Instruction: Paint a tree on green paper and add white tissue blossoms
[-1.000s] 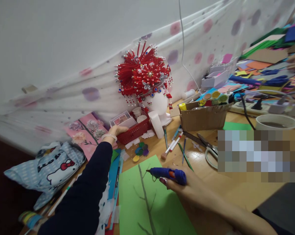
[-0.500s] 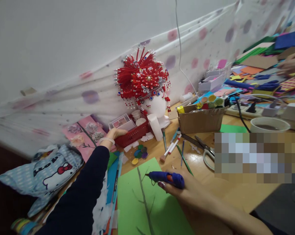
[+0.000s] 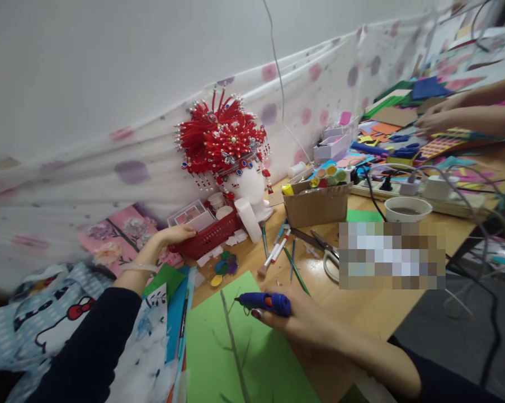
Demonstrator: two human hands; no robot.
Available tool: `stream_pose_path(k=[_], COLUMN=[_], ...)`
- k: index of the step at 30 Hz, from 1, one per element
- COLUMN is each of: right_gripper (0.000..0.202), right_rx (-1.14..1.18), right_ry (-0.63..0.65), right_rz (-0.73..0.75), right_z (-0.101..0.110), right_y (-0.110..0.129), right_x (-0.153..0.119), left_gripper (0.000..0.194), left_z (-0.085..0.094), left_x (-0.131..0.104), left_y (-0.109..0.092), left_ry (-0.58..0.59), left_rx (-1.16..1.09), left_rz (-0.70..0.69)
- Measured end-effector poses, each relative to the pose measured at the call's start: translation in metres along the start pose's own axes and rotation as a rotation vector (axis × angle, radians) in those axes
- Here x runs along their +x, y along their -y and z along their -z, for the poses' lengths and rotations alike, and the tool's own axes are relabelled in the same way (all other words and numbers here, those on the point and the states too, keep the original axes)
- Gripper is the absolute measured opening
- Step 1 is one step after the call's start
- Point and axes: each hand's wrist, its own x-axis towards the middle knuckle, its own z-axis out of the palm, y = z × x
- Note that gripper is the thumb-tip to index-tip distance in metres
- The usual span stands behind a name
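Note:
My right hand [image 3: 292,316] is closed around a blue glue gun [image 3: 264,302], its tip over the upper part of a green sheet [image 3: 210,347] with a painted dark branch [image 3: 232,336]. At the left, my left hand [image 3: 177,235] reaches to the near left edge of a red basket [image 3: 212,238]; its fingers lie extended at the rim, by a white box [image 3: 191,215] inside. Round coloured pieces [image 3: 227,263] lie on the table between the basket and the green sheet.
Behind the basket stands a white mannequin head [image 3: 252,187] with a red beaded headdress [image 3: 231,134]. A cardboard box [image 3: 315,207], scissors [image 3: 330,257], pens [image 3: 281,246] and a bowl [image 3: 408,210] are to the right. Another person's hands [image 3: 440,117] are over coloured sheets at the far right.
The view has turned to the right, so things sit further left. My left hand has shifted slightly along the basket's edge. The glue gun remains in my right hand over the green sheet.

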Motion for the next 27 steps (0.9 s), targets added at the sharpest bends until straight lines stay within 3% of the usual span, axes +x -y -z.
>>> stream_pose_path(k=[3,8,13,17,23,27], right_gripper=[0.028,0.028,0.034,0.036,0.04,0.038], right_rx=[0.017,0.103,0.143,0.025,-0.178,-0.348], right_ry=[-0.025,-0.027,-0.02,0.085,0.198,0.238], right_rz=[0.01,-0.04,-0.116,-0.183,-0.206,-0.22], right_z=[-0.002,-0.007,-0.006,0.005,0.013,0.006], right_y=[-0.004,-0.011,0.0,0.027,0.07,0.09], right_x=[0.001,0.006,0.015,0.03,0.067,0.088], left_gripper=[0.013,0.026,0.037,0.039,0.026,0.017], left_z=[0.004,0.007,0.019,0.016,0.002,0.002], left_x=[-0.008,-0.033,-0.067,-0.106,-0.181,-0.218], left_y=[-0.001,0.003,0.015,0.007,-0.034,-0.047], left_ry=[-0.119,-0.354,-0.756,-1.012,-0.895,-0.798], left_rx=[0.009,-0.043,-0.512,-0.738,-0.845,-0.944], left_rz=[-0.1,-0.191,-0.302,-0.461,-0.739,-0.923])
